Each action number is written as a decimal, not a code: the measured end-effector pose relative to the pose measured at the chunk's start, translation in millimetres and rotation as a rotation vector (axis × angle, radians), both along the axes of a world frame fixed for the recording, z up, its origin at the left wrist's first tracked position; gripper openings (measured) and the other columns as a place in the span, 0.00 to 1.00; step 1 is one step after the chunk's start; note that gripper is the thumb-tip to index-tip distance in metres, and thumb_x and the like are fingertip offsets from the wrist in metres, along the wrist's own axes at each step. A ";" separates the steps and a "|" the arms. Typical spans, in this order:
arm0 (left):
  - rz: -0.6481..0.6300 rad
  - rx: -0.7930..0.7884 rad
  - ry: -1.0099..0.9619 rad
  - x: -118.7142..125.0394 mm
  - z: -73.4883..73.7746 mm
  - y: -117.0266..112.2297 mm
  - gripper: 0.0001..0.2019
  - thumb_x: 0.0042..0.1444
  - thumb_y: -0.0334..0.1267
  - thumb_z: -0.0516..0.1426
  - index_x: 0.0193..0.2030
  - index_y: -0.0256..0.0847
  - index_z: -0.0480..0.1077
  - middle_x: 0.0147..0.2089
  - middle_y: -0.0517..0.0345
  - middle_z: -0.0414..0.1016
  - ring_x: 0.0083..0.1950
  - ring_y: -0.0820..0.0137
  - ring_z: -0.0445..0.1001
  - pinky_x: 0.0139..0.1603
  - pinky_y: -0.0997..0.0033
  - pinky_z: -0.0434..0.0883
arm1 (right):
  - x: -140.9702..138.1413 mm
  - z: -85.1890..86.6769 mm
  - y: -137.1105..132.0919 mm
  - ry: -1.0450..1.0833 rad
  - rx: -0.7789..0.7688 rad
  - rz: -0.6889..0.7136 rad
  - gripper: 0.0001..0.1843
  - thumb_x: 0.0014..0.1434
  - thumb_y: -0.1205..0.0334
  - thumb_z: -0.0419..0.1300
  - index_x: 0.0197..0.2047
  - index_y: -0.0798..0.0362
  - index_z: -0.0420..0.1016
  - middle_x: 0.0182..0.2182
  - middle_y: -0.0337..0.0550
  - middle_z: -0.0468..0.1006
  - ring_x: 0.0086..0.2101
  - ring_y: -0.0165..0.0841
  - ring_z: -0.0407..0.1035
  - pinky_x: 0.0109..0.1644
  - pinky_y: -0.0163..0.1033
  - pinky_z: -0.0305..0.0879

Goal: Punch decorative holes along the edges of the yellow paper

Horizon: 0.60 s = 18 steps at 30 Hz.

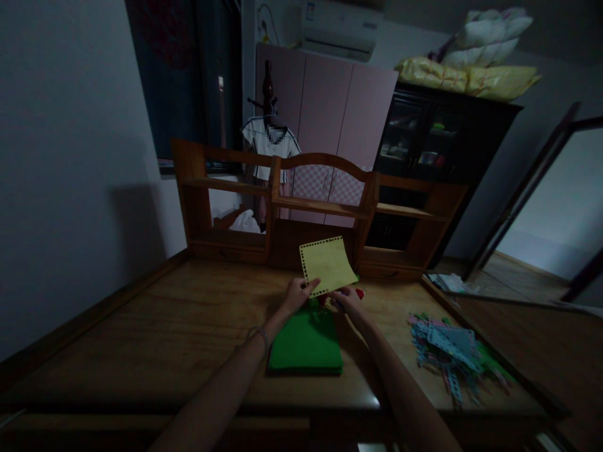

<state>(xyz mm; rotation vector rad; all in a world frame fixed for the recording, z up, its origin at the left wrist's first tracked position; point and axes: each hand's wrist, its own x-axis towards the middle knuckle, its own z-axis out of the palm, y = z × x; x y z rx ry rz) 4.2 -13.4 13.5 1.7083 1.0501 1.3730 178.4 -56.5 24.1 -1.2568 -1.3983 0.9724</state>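
Note:
My left hand pinches the lower left corner of a yellow sheet, which is held up in front of me. Rows of small holes run along its top, left and bottom edges. At the sheet's lower edge, my right hand is closed around a small tool with a red end; its kind is too dark to make out. Beneath both hands a stack of green sheets lies on the wooden desk. Some small red and pale bits show between the hands, blurred.
Right of my right arm lies a loose pile of blue, green and pink punched strips. A wooden shelf unit with drawers borders the desk's back. The wall stands close on the left.

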 end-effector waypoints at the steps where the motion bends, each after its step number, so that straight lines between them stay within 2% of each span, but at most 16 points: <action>1: -0.002 -0.006 -0.008 0.2 0.5 -0.3 0.25 0.44 0.58 0.56 0.22 0.33 0.72 0.20 0.58 0.69 0.24 0.72 0.65 0.23 0.76 0.57 | 0.5 -0.8 1.2 0.014 0.003 -0.003 0.15 0.44 0.53 0.62 0.27 0.58 0.73 0.17 0.37 0.68 0.17 0.24 0.56 0.20 0.31 0.49; 8: -0.011 0.016 0.019 0.4 -1.9 2.6 0.25 0.46 0.58 0.55 0.21 0.32 0.71 0.20 0.58 0.68 0.23 0.74 0.63 0.23 0.76 0.56 | 1.2 -5.1 9.0 0.033 -0.018 -0.010 0.15 0.42 0.52 0.63 0.26 0.58 0.72 0.15 0.36 0.67 0.16 0.24 0.55 0.18 0.31 0.47; 11: -0.034 0.027 0.009 0.3 -2.5 3.5 0.24 0.47 0.57 0.54 0.24 0.32 0.72 0.22 0.57 0.70 0.24 0.73 0.65 0.24 0.76 0.58 | 0.6 -3.3 6.7 0.041 -0.033 -0.012 0.16 0.42 0.51 0.63 0.26 0.57 0.72 0.15 0.36 0.67 0.15 0.24 0.55 0.18 0.31 0.47; 15: -0.028 0.005 -0.007 0.8 -0.1 1.6 0.25 0.46 0.57 0.55 0.24 0.32 0.73 0.22 0.56 0.71 0.25 0.72 0.66 0.25 0.76 0.59 | 0.6 -0.1 2.6 0.013 -0.007 -0.004 0.15 0.42 0.53 0.63 0.26 0.58 0.73 0.18 0.39 0.70 0.17 0.26 0.59 0.20 0.31 0.50; 18: -0.009 -0.027 -0.025 0.9 4.1 -2.3 0.25 0.44 0.58 0.56 0.22 0.32 0.72 0.21 0.57 0.70 0.25 0.71 0.66 0.24 0.76 0.59 | 0.8 0.2 1.6 -0.011 0.007 0.010 0.15 0.43 0.52 0.62 0.26 0.59 0.74 0.18 0.39 0.70 0.18 0.25 0.58 0.19 0.31 0.49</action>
